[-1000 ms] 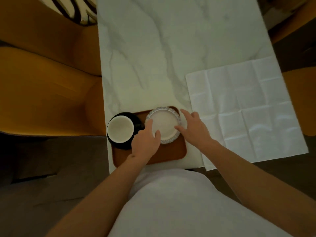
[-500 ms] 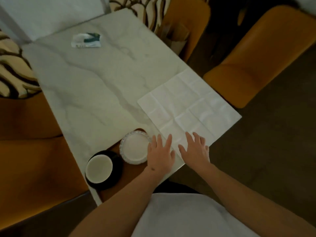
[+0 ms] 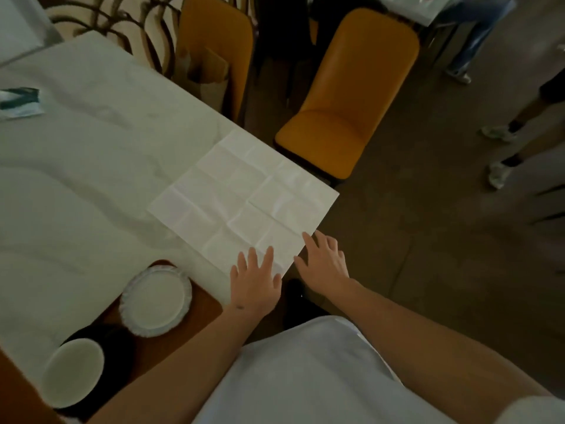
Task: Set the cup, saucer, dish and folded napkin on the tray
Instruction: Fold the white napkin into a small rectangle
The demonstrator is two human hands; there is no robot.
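A brown tray [image 3: 195,313] lies at the near edge of the marble table [image 3: 76,185]. On it stand a white dish with a patterned rim [image 3: 154,302] and a white cup [image 3: 73,370] on a black saucer [image 3: 114,344]. A white napkin [image 3: 244,197] lies unfolded and creased to the right of the tray, its right corner reaching past the table edge. My left hand [image 3: 255,281] rests flat, fingers straight, on the napkin's near corner. My right hand [image 3: 324,264] is spread beside the napkin's near right edge, fingertips at the edge.
A small teal and white packet [image 3: 18,102] lies at the far left of the table. Two mustard chairs [image 3: 351,96] stand beyond the table's right side. Other people's legs and shoes [image 3: 501,148] are at the far right on the floor.
Both hands left the dish on the tray and moved right to the napkin's near corner. The camera view swung right.
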